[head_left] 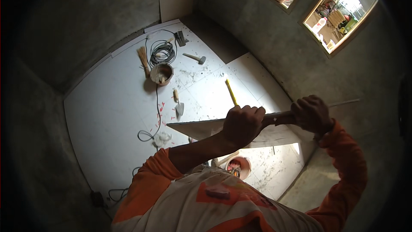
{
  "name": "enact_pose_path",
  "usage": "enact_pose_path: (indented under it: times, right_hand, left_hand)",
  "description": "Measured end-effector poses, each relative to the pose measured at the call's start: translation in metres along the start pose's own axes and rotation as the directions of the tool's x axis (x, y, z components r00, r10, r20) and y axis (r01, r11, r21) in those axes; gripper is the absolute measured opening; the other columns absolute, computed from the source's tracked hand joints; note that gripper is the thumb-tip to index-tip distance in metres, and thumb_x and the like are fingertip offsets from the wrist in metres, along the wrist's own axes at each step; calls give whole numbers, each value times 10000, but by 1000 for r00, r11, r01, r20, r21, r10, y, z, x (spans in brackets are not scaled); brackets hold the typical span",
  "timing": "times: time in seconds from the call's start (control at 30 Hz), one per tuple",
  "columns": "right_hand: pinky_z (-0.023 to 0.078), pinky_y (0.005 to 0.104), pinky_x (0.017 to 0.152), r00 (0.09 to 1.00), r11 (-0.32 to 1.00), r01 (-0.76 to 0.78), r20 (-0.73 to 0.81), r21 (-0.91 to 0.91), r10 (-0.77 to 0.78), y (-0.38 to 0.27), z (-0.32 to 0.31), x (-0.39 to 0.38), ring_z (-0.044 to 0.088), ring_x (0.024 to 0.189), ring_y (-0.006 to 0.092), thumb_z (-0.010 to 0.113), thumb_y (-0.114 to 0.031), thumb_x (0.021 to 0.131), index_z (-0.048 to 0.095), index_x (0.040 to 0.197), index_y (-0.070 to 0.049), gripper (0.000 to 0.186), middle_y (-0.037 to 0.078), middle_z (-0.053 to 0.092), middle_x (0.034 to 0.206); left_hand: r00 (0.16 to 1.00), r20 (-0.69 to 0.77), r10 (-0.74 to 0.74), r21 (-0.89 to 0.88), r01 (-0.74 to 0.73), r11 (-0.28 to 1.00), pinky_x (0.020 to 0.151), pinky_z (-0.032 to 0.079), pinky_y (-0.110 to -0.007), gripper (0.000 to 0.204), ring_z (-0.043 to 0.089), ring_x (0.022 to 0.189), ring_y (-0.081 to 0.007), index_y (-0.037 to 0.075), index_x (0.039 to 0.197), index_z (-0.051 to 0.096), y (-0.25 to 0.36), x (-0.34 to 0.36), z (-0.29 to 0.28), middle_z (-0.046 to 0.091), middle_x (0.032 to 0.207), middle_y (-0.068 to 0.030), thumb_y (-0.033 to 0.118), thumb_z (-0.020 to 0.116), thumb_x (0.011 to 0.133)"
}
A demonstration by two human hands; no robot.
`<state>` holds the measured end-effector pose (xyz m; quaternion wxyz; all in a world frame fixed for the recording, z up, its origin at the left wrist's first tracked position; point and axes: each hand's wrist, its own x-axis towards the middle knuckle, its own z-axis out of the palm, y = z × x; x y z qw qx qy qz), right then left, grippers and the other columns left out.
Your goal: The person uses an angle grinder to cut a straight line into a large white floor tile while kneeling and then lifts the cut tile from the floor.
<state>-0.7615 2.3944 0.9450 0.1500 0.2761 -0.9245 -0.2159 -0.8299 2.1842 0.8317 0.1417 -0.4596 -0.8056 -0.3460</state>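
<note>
A large flat tile (206, 128) is tilted in front of my body, its dark edge running up from left to right. My left hand (243, 125) is closed over that upper edge. Farther right, my right hand (312, 114) is also closed at the edge, near the wall; both sets of fingertips are partly hidden. A thin pale strip (345, 102) sticks out beyond my right hand, and I cannot make out what it is. Beyond the tile, a yellow folding rule or level (231, 91) lies on the floor, nearest to my left hand.
On the white tiled floor (103, 111) are a trowel (179, 105), a bucket (162, 75), a hand broom (143, 59), coiled cable (165, 54) and a mallet (195, 58). Red bits lie scattered. Behind the tile stands another bucket (245, 167). Windows (339, 13) open the right wall.
</note>
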Motion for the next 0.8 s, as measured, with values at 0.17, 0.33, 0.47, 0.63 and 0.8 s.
enact_pose_path:
  times: [0.17,0.33,0.47,0.63,0.8]
  right_hand:
    - [420,339,504,987,975,-75,-122,211,102,87,69,67,523,524,188,698,-235,716,489,698,-117,241,14,441,599]
    - [451,343,541,820,963,-197,-507,184,265,184,136,128,540,594,226,777,-223,695,530,735,-77,290,65,500,676]
    - [450,369,752,-129,663,-531,-824,528,552,220,219,165,552,877,217,628,-326,927,546,1006,-15,331,117,562,1023]
    - [460,303,577,143,-873,-107,876,476,461,63,532,213,555,727,162,513,-255,946,523,997,-78,184,11,541,790]
    - [561,455,704,642,-938,-345,720,-37,-264,31,603,393,637,881,296,515,-298,923,481,1227,-32,405,185,609,1033]
  left_hand:
    - [988,53,142,81,-146,986,525,431,-336,281,589,571,-182,127,761,575,-96,111,5,572,646,-13,371,709,805]
    - [939,77,335,321,-341,883,531,401,-376,390,564,500,-200,118,675,608,-169,259,-39,565,570,-38,478,728,766]
    - [917,164,364,551,-391,737,565,443,-351,384,592,493,-216,119,692,656,-206,361,-99,635,617,-60,488,749,748]
    - [956,201,213,712,-292,639,649,464,-367,335,611,594,-254,67,817,684,-264,463,-128,668,696,-108,395,748,797]
    - [985,113,-130,666,22,746,887,487,-333,193,658,944,-255,92,892,714,-335,568,-172,711,992,-148,280,723,849]
